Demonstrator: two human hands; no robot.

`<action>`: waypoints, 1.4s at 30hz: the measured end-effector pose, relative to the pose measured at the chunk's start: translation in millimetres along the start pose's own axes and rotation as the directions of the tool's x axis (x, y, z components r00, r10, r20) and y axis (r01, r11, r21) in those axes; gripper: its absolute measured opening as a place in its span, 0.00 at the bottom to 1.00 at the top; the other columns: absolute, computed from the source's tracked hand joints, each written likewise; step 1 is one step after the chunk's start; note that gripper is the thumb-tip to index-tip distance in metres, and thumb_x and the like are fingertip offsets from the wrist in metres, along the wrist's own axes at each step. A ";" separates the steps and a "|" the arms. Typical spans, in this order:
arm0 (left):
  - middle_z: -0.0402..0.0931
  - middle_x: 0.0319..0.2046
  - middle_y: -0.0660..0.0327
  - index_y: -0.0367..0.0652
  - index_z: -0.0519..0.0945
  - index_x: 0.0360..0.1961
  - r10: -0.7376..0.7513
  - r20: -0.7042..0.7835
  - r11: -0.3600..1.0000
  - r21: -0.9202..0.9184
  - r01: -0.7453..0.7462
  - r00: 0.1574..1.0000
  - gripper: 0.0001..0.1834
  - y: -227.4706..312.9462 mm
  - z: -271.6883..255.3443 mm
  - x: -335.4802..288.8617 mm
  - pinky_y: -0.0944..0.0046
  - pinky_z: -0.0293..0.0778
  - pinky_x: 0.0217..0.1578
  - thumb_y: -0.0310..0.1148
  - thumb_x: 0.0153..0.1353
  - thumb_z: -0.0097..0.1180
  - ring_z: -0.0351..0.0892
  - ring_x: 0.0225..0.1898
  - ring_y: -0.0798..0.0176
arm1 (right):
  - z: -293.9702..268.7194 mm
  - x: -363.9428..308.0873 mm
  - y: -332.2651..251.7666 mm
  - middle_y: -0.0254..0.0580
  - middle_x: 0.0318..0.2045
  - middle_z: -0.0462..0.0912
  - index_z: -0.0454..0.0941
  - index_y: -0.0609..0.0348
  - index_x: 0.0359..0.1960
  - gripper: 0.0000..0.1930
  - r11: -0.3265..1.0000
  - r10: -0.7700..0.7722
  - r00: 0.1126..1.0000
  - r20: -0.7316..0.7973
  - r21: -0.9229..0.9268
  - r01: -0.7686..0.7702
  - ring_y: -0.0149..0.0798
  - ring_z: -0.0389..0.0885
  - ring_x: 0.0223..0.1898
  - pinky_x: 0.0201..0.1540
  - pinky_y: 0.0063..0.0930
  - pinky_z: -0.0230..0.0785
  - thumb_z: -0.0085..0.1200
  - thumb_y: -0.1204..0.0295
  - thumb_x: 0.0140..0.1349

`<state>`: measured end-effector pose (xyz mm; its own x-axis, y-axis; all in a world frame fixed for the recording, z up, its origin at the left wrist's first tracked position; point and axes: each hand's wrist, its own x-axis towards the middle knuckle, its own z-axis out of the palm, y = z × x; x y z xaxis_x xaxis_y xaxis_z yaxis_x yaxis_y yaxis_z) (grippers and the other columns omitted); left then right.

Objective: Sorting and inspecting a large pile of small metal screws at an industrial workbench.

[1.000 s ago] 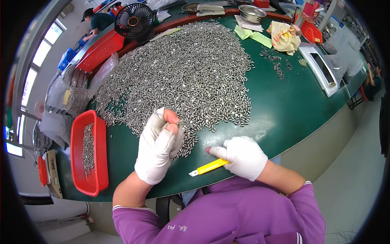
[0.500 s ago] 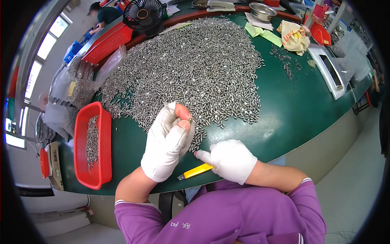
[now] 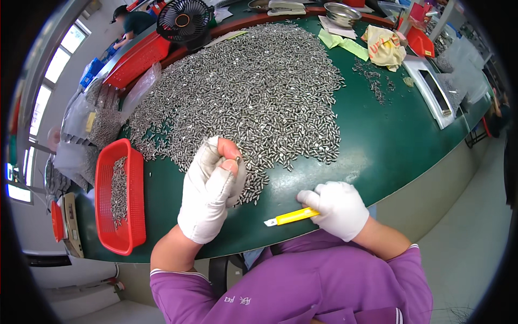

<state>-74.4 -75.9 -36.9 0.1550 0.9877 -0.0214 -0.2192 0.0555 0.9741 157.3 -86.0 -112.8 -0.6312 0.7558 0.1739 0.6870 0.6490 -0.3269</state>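
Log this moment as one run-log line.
left hand: pinching small part | right hand: gripping yellow cutter | ahead: silvery heap | left side: red basket, parts inside

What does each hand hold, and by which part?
The left hand pinches a small metal piece, by which part cannot be told. The right hand grips the yellow cutter by its handle's rear end.

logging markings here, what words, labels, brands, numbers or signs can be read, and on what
I don't copy out wording, only where it stands:
Purple shirt: two small white characters on the front.
Yellow bag: large red letters, partly lost in creases.
Red bin: small yellow label, too small to read.
Clear bag: yellow tag, too small to read.
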 end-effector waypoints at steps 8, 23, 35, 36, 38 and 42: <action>0.57 0.17 0.71 0.46 0.65 0.38 0.021 0.006 1.000 -0.007 -0.021 1.000 0.14 -3.5 1.7 2.4 0.76 0.48 0.16 0.43 0.63 0.54 0.51 0.16 0.78 | -23.7 -26.4 75.5 0.38 0.21 0.75 0.80 0.45 0.32 0.10 0.911 0.347 0.890 -0.297 -0.117 -0.394 0.44 0.77 0.25 0.30 0.38 0.71 0.57 0.73 0.47; 0.57 0.15 0.71 0.47 0.65 0.37 -0.134 0.049 0.991 0.032 0.133 0.990 0.12 -25.2 10.2 3.4 0.74 0.49 0.17 0.42 0.65 0.50 0.51 0.14 0.77 | -49.0 -27.7 140.0 0.36 0.25 0.72 0.68 0.57 0.32 0.17 0.144 0.703 0.710 -0.053 0.987 -0.069 0.27 0.70 0.25 0.30 0.20 0.66 0.44 0.55 0.69; 0.58 0.15 0.71 0.47 0.66 0.37 -0.105 0.079 0.994 -0.017 0.106 0.991 0.14 -20.8 9.5 4.7 0.75 0.49 0.16 0.43 0.63 0.54 0.51 0.14 0.77 | -30.1 -26.4 109.0 0.40 0.36 0.78 0.72 0.61 0.33 0.20 0.574 0.636 0.614 -0.467 0.818 0.028 0.33 0.75 0.43 0.50 0.29 0.65 0.44 0.53 0.69; 0.57 0.15 0.72 0.47 0.66 0.37 -0.105 0.063 0.994 -0.012 0.106 0.992 0.13 -22.7 8.6 4.8 0.75 0.49 0.16 0.42 0.64 0.53 0.51 0.14 0.77 | -34.3 -23.2 91.2 0.42 0.37 0.78 0.72 0.61 0.32 0.23 0.501 0.608 0.674 -0.419 0.861 0.083 0.35 0.76 0.44 0.52 0.31 0.65 0.42 0.50 0.69; 0.57 0.15 0.71 0.47 0.66 0.37 -0.103 0.053 0.995 -0.014 0.103 0.993 0.12 -22.3 4.9 2.0 0.75 0.49 0.16 0.42 0.65 0.52 0.51 0.15 0.77 | -30.9 -20.7 50.0 0.45 0.40 0.77 0.72 0.59 0.32 0.26 0.213 0.383 0.908 -0.167 0.973 0.088 0.40 0.74 0.48 0.55 0.34 0.63 0.40 0.45 0.66; 0.57 0.16 0.71 0.47 0.66 0.37 -0.071 0.061 0.997 -0.028 0.073 0.996 0.11 -23.0 6.7 7.1 0.75 0.48 0.16 0.41 0.66 0.50 0.50 0.15 0.77 | 3.1 -3.0 -6.6 0.45 0.46 0.75 0.73 0.60 0.36 0.28 -0.016 -0.025 1.000 0.018 1.000 -0.019 0.47 0.66 0.59 0.62 0.41 0.56 0.38 0.43 0.66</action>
<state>-61.8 -71.1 -57.9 0.2287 0.9704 -0.0770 -0.2339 0.1316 0.9633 153.5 -92.8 -114.0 -0.6550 0.7374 0.1650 -0.3589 -0.1113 -0.9267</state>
